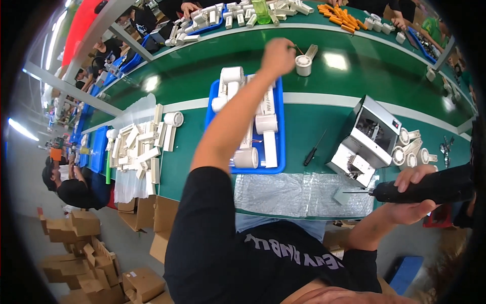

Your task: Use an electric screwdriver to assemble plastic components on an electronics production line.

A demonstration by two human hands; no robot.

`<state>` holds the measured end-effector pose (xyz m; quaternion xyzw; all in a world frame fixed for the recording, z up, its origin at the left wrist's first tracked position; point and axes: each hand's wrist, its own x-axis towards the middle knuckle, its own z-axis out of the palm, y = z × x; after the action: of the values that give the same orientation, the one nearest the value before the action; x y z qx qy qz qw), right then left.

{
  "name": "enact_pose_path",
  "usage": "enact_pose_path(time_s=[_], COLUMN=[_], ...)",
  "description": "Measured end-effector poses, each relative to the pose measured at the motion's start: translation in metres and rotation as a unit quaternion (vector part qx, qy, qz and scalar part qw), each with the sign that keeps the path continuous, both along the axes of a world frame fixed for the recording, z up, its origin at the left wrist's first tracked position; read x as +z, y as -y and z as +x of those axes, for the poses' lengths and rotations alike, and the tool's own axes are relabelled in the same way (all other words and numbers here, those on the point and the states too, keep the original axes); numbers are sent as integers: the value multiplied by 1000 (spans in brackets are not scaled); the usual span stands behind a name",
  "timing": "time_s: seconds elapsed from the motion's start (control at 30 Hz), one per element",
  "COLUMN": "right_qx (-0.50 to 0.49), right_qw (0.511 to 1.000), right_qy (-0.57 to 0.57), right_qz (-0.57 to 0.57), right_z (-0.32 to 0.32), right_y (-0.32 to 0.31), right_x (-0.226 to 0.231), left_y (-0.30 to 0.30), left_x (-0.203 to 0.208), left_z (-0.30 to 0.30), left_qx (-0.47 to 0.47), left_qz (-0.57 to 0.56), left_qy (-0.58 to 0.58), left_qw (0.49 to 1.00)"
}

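My left arm stretches far forward across a blue tray (282, 152). At its end, my left hand (279, 57) is curled closed just left of a small white handheld fan (304, 66) on the green belt. A thin wire shows between the fingers and the fan; what the fingers pinch is hidden. My right hand (412, 190) is wrapped around a black electric screwdriver (430, 188), its thin bit pointing left over a bubble-wrap sheet (273, 195). Several white fan bodies (247, 157) lie in the tray, partly covered by my forearm.
A screw feeder machine (367, 142) stands right of a loose screwdriver (315, 148). White fan parts (412, 147) lie beyond it. Piled white casings (139, 147) are at left. More parts and orange pieces (341, 17) line the far bench, where other people's hands work. Cardboard boxes (144, 283) sit below left.
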<state>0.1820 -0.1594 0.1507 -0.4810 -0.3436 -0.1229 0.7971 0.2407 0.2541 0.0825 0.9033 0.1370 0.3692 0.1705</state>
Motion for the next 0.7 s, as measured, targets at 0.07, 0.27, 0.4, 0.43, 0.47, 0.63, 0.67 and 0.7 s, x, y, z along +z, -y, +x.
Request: enact_pose_path(time_s=[0.07,0.27,0.4,0.43,0.47,0.63,0.67,0.7], right_qx=[4,10,6,-1,5,82,87,121], right_qw=[1000,999,999,999,999,996,996,991], right_qy=[-12,-18,27,31,34,-11,-23,-20], right_qz=[8,40,24,20,20,43,30,58], right_z=[2,6,-16,-21,-25,-21,-21,-20], right_y=[7,-11,-33,-32,-30,-2,12,18], right_x=[-2,-5,5,6,7,2,6,5], left_y=[-37,-55,-55,-53,-49,21,49,68], left_x=[25,14,8,12,14,71,83,86], left_z=[-58,-165,-156,-154,-158,-225,-230,-242], left_qx=[7,305,263,244,230,37,-20,-77], left_qz=[171,-119,-105,-101,-50,-24,-43,-42], left_qy=[118,-249,-260,-259,-207,-12,-19,-41], left_qw=[978,912,923,929,950,999,999,995])
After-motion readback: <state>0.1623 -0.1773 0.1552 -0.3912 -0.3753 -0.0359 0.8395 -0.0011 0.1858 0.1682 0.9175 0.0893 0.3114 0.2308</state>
